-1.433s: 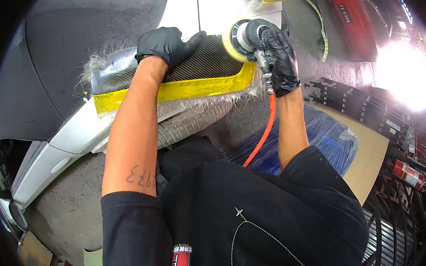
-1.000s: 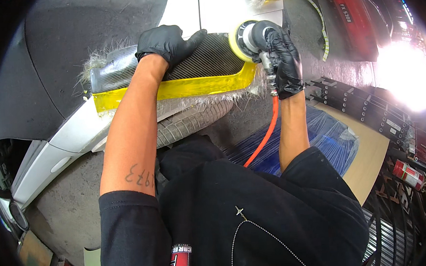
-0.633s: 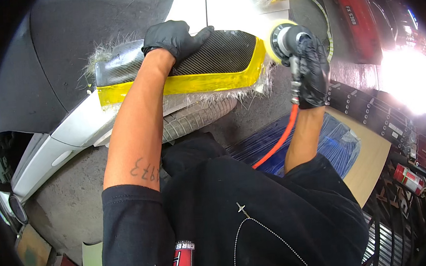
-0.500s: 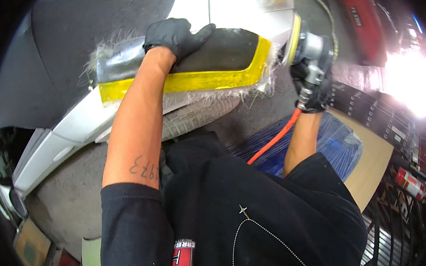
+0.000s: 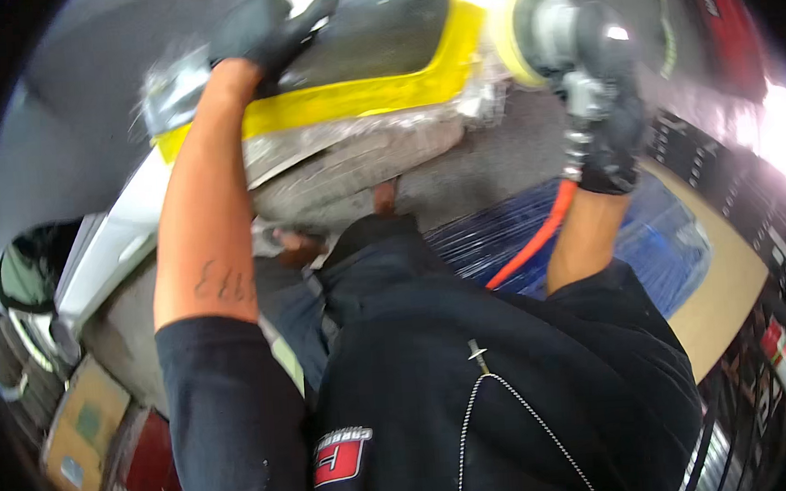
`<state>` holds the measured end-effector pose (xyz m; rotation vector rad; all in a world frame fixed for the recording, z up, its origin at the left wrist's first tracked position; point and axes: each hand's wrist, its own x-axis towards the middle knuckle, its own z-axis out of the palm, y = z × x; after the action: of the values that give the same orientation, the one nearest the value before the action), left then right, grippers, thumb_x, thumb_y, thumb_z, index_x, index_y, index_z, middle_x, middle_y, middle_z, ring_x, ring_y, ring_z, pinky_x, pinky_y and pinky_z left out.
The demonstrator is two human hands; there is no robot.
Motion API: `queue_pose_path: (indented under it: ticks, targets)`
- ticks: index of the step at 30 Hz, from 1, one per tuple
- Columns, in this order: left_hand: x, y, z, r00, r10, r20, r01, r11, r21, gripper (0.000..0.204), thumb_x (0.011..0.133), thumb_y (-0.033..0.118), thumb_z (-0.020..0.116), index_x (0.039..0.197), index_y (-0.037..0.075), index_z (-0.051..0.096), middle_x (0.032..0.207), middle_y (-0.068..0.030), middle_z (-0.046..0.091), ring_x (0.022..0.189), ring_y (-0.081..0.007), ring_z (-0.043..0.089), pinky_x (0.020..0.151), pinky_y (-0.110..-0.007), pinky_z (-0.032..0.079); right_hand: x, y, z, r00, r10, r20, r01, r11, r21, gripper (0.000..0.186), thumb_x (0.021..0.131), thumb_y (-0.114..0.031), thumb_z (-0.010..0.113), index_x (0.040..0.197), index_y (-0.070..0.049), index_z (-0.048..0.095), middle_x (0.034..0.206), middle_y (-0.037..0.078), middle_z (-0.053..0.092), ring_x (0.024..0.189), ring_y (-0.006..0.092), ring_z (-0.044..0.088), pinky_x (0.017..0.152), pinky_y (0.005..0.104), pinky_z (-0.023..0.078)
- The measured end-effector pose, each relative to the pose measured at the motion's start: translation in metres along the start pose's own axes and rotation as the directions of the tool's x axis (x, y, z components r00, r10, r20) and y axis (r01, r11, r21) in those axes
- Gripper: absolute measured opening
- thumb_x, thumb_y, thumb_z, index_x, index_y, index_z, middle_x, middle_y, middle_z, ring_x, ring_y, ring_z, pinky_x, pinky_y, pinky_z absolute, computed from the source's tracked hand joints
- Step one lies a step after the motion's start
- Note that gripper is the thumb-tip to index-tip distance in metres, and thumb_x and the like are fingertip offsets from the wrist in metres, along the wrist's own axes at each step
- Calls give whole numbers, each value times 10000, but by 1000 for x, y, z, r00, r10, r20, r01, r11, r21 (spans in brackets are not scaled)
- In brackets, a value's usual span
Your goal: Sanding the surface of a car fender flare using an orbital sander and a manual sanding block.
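My left hand (image 5: 263, 36), in a black glove, rests at the left part of a dark, glossy panel (image 5: 385, 39) with a yellow border and frayed, fibrous edges. Its thumb stretches out over the dark surface; the other fingers are partly hidden on the far side. Closed round an air sander (image 5: 553, 33) is my right hand (image 5: 614, 110), also black-gloved. The sander's round yellow pad (image 5: 517, 31) stands on edge beside the panel's right end, blurred by motion; I cannot tell whether it touches. An orange hose (image 5: 537, 241) runs from the sander's metal fitting back toward my body.
A tyre (image 5: 361, 171) shows below the panel, next to white car bodywork (image 5: 110, 254). Blue plastic-wrapped material (image 5: 654, 252) lies on a tan board (image 5: 729, 297) at the right. A red object (image 5: 726, 23) stands far right. Boards (image 5: 89, 426) lean at lower left.
The view has shifted, so the panel and my left hand sit higher and further left. My right hand has turned the sander upward and brought its pad close to the panel's right end.
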<state>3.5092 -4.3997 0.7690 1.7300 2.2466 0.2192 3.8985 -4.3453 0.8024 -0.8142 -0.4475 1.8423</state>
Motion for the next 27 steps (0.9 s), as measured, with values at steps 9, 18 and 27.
queue_pose_path:
  ticks: [9, 18, 27]
  targets:
    - [3, -1, -5, 997, -82, 13, 82, 997, -16, 836, 851, 800, 501, 708, 7, 727, 662, -223, 660, 647, -376, 649, 706, -454, 504, -15, 4, 2, 979, -189, -77, 168, 960, -222, 433, 1052, -278, 544, 1380, 4, 541, 1322, 168, 625, 1000, 276, 694, 868, 389, 582]
    - [4, 2, -12, 997, -73, 34, 74, 997, -33, 888, 820, 842, 472, 775, -3, 740, 788, -275, 692, 793, -411, 696, 820, -465, 532, -4, 13, 0, 965, 135, 226, -188, 954, 232, 471, 1015, -358, 579, 1378, -59, 563, 1317, 177, 632, 1092, 354, 676, 881, 568, 601]
    - [-1, -3, -10, 995, -100, 21, 98, 993, 68, 849, 850, 832, 437, 831, 46, 757, 918, -219, 731, 874, -391, 702, 831, -463, 544, -12, 8, 39, 983, 104, 152, -106, 994, 7, 496, 1036, -442, 498, 1458, -182, 504, 1262, 148, 631, 804, 268, 687, 633, 442, 599]
